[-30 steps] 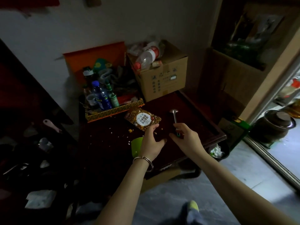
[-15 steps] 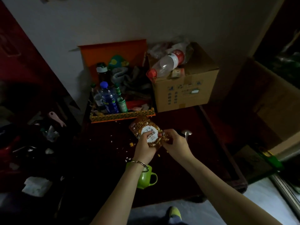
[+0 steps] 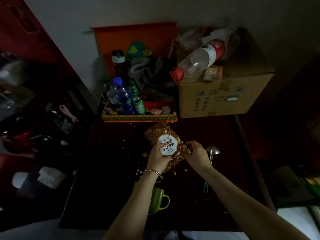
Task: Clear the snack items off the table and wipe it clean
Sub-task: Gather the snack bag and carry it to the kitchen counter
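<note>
A clear snack bag (image 3: 162, 135) of yellow-brown pieces with a round white label is lifted off the dark red table (image 3: 107, 187), tilted. My left hand (image 3: 157, 157), a bangle on its wrist, grips the bag's lower left side. My right hand (image 3: 196, 154) pinches its right edge. Loose crumbs (image 3: 144, 154) lie scattered on the tabletop around and below the bag. A green mug (image 3: 158, 199) stands near the front edge, partly hidden by my left forearm. A metal spoon (image 3: 212, 154) with a green handle lies just right of my right hand.
An orange-rimmed tray (image 3: 140, 117) with bottles, a grey cloth and packets sits at the table's back. A cardboard box (image 3: 225, 94) holding an empty plastic bottle (image 3: 199, 61) stands to its right. Dim clutter fills the left side.
Both hands reached forward from the table's front and took hold of the snack bag. It has come up off the table and tilted. The view moved closer and lower.
</note>
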A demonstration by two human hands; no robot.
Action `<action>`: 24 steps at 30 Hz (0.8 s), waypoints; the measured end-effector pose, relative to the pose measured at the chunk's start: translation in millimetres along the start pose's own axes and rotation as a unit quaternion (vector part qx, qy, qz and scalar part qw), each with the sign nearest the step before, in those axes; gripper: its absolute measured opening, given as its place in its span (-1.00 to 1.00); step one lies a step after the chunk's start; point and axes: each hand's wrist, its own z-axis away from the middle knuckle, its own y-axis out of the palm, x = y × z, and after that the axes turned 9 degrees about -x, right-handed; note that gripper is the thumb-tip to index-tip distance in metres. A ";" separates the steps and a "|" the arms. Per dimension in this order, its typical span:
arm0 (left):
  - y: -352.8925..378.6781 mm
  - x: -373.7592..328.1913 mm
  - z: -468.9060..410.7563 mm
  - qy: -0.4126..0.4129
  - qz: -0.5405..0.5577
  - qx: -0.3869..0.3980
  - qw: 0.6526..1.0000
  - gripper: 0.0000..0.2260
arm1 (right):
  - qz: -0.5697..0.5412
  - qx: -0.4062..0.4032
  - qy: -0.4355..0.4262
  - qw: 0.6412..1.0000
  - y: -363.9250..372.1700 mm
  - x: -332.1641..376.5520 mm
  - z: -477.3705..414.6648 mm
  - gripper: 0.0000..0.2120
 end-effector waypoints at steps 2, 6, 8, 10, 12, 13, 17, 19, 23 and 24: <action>2.5 2.0 -7.9 -0.020 0.015 -0.001 1.000 -0.57 | 0.010 0.000 0.013 1.000 8.5 -4.2 -8.4 -0.61; 9.3 11.0 -31.5 -0.077 0.034 0.008 0.996 -0.66 | 0.030 0.000 0.050 0.998 24.0 -10.0 -23.9 -0.59; 10.7 14.1 -41.3 -0.110 0.040 0.010 0.993 -0.67 | 0.038 0.011 0.066 0.997 30.8 -14.2 -31.1 -0.56; 11.0 17.4 -50.8 -0.160 0.056 0.012 0.985 -0.59 | 0.047 0.031 0.087 0.995 38.1 -17.9 -40.1 -0.49; 14.1 22.4 -57.6 -0.199 0.053 0.021 0.978 -0.53 | 0.045 0.052 0.128 0.989 44.2 -20.6 -47.3 -0.41; 16.0 25.6 -61.0 -0.213 0.050 0.028 0.975 -0.51 | 0.042 0.059 0.146 0.987 47.2 -22.2 -50.1 -0.37; 24.2 38.2 -76.2 -0.246 0.053 0.057 0.966 -0.62 | 0.050 0.080 0.179 0.979 58.1 -28.9 -56.4 -0.35; 24.6 36.4 -79.3 -0.258 0.067 0.058 0.962 -0.65 | 0.060 0.083 0.188 0.977 62.9 -32.7 -57.2 -0.38; 26.8 34.5 -84.7 -0.272 0.062 0.050 0.959 -0.68 | 0.079 0.071 0.178 0.978 67.0 -36.0 -59.7 -0.44; 26.2 34.0 -86.3 -0.275 0.059 0.048 0.958 -0.69 | 0.084 0.067 0.178 0.978 67.0 -35.7 -60.7 -0.44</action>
